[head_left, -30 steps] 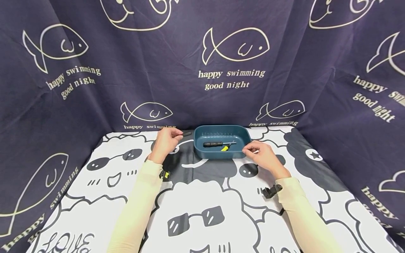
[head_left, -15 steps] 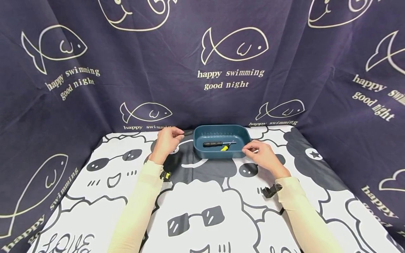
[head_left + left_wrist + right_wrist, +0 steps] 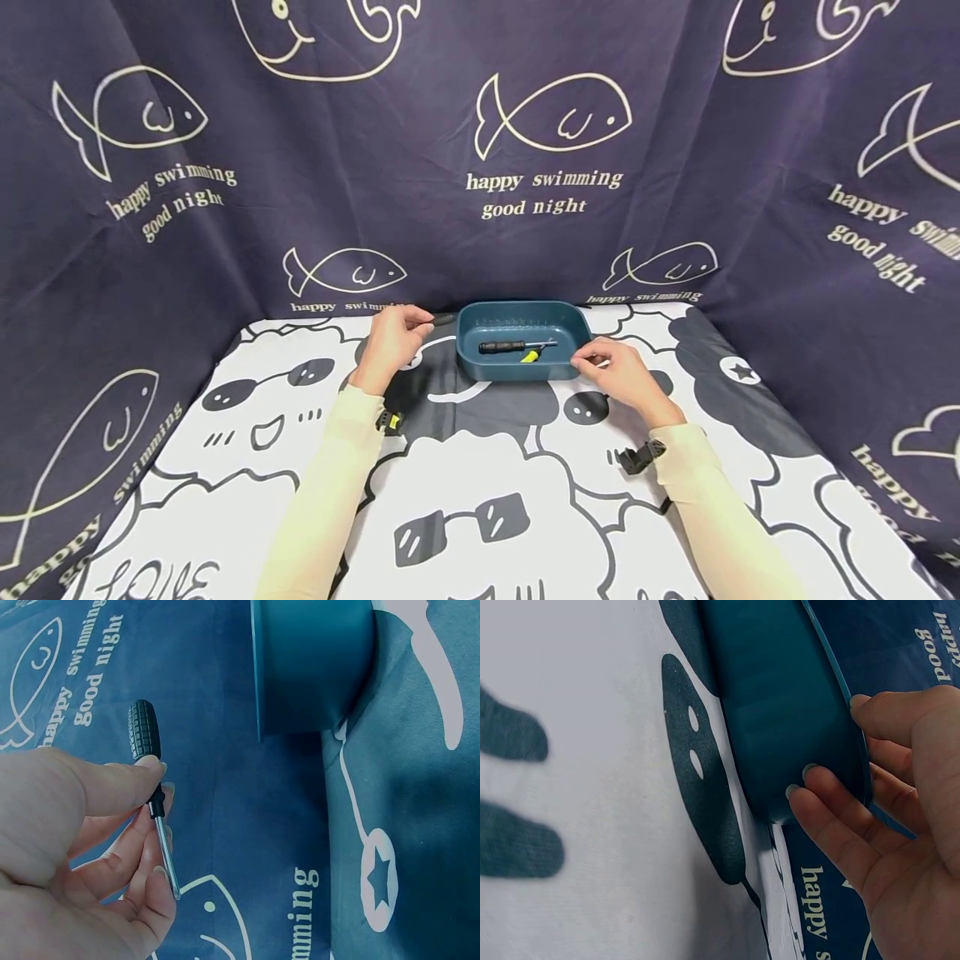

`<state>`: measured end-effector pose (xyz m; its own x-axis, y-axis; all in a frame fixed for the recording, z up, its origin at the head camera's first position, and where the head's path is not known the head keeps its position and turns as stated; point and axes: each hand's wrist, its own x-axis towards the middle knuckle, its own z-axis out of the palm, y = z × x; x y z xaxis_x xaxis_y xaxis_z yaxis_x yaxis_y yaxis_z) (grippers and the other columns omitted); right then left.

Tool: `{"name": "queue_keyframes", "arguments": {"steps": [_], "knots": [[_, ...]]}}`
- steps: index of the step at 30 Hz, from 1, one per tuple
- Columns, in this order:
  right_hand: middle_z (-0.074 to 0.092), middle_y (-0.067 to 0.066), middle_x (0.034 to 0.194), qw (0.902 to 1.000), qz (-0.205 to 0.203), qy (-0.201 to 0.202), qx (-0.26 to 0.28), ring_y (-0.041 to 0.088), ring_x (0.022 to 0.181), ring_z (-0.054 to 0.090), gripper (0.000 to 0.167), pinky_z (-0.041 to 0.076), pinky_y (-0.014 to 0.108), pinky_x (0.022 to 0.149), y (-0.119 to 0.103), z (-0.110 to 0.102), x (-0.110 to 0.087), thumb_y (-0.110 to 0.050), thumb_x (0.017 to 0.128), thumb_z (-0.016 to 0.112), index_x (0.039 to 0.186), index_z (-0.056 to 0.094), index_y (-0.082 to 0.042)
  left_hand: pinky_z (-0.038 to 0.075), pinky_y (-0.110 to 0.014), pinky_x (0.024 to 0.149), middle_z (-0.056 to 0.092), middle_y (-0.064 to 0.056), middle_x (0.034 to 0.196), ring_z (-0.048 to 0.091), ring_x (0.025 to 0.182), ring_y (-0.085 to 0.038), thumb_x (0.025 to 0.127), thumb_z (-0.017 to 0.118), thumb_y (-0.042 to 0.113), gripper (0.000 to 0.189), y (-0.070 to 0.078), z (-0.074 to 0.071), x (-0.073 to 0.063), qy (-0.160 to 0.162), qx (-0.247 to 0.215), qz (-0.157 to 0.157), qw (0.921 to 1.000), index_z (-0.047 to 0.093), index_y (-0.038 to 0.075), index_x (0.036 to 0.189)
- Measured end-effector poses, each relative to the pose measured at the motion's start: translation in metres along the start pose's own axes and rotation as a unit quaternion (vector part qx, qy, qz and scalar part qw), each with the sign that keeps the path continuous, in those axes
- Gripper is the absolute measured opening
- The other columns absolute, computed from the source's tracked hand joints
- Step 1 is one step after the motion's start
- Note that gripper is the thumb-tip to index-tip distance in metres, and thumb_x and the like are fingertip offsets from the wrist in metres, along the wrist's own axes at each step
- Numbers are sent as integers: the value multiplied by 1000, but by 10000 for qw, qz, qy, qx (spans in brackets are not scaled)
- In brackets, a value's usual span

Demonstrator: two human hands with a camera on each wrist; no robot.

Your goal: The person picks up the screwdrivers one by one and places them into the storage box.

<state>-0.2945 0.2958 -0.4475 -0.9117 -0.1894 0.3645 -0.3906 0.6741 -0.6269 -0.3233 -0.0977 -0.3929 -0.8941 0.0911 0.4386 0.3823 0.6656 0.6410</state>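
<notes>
My left hand [image 3: 392, 343] pinches a small screwdriver [image 3: 144, 731] by its black ribbed handle, left of a blue plastic basin [image 3: 517, 370]. In the left wrist view its metal shaft slants down along the curled fingers. My right hand [image 3: 621, 372] holds the basin's near right corner, with the thumb at the rim and fingertips against the outer wall. Inside the basin lies another screwdriver [image 3: 502, 347] with a black handle, its shaft pointing right. A yellow-green piece [image 3: 531, 356] lies just in front of it; its kind is unclear.
The basin stands at the back of a table covered with a white and grey cartoon cloth [image 3: 465, 467]. Dark blue fish-print curtains [image 3: 420, 192] rise close behind it and on both sides.
The camera view has shifted slightly. Both hands keep nearly the same places, the left with the screwdriver beside the basin, the right at the basin's corner.
</notes>
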Motion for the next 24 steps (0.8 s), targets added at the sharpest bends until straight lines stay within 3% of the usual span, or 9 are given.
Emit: {"name": "queue_keyframes", "arguments": {"steps": [9, 24], "knots": [[71, -4, 89, 9999, 99, -42, -9, 16, 84, 67, 5, 52, 27, 71, -1, 4, -1, -23, 92, 80, 96, 81, -20, 55, -41, 82, 79, -9, 95, 73, 88, -25, 90, 75, 9, 14, 0, -7, -4, -106, -1, -180, 9998, 81, 5, 102], [71, -4, 89, 10000, 32, -6, -46, 18, 84, 67, 5, 52, 27, 70, -1, 1, -1, -22, 92, 80, 96, 80, -19, 55, -42, 81, 80, -7, 95, 73, 87, -24, 89, 76, 8, 13, 13, 5, 1, -105, -97, -131, 9998, 81, 5, 101]]}}
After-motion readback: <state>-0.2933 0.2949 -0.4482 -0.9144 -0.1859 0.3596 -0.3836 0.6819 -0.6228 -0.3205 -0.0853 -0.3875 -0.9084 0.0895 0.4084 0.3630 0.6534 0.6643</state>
